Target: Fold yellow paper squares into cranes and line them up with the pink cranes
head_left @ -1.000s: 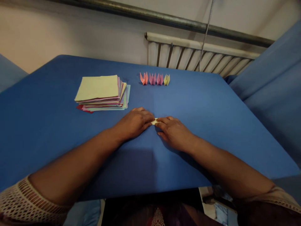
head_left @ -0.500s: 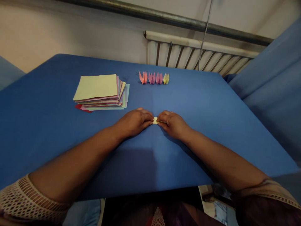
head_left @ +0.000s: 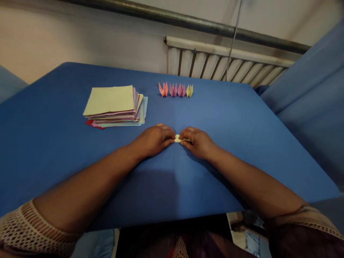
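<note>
A small folded piece of pale yellow paper (head_left: 177, 138) lies on the blue table (head_left: 242, 118), pinched from both sides. My left hand (head_left: 154, 139) presses its left end with curled fingers. My right hand (head_left: 197, 141) grips the right end, fingers closed over it. Most of the paper is hidden under my fingertips. Behind it stands a row of several finished folded paper pieces (head_left: 176, 90), orange, pink and yellow.
A stack of coloured paper sheets (head_left: 114, 105) with a pale yellow top sheet lies at the back left. A radiator (head_left: 223, 64) runs along the wall behind the table. Blue cloth-covered surfaces flank both sides.
My right hand has closed tighter over the paper's right end and drawn slightly in toward the left hand. The left hand has hardly moved.
</note>
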The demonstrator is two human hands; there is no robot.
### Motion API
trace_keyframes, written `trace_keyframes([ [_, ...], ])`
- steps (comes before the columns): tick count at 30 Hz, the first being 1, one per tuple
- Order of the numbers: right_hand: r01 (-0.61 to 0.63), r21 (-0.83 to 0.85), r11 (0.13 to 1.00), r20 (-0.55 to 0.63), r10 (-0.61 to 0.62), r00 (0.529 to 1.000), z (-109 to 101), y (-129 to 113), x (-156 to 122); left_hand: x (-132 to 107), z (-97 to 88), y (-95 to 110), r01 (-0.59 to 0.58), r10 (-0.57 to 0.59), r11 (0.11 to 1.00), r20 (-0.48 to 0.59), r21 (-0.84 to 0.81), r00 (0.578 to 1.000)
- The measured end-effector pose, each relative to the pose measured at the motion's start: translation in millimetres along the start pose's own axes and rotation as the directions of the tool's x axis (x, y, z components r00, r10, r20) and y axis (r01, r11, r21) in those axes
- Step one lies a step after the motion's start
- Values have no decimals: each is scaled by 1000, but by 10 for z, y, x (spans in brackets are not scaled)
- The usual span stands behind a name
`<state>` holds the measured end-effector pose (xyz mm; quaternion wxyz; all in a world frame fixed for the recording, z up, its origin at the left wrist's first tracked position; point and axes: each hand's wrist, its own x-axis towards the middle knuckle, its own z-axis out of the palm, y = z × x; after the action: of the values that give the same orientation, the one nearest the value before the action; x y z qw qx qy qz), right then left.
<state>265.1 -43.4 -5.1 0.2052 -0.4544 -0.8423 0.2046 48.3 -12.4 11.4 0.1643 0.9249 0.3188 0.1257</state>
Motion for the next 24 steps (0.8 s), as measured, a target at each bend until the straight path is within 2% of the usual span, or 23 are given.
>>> trace_keyframes([
  [11, -28, -14, 1000, 8, 28, 1000, -18, -16, 17, 0, -4, 4, 7, -7, 1000, 6, -1, 1000],
  [24, -6, -264, 964, 50, 19, 999, 5, -75, 39, 46, -45, 82, 45, -45, 999, 4, -8, 999],
])
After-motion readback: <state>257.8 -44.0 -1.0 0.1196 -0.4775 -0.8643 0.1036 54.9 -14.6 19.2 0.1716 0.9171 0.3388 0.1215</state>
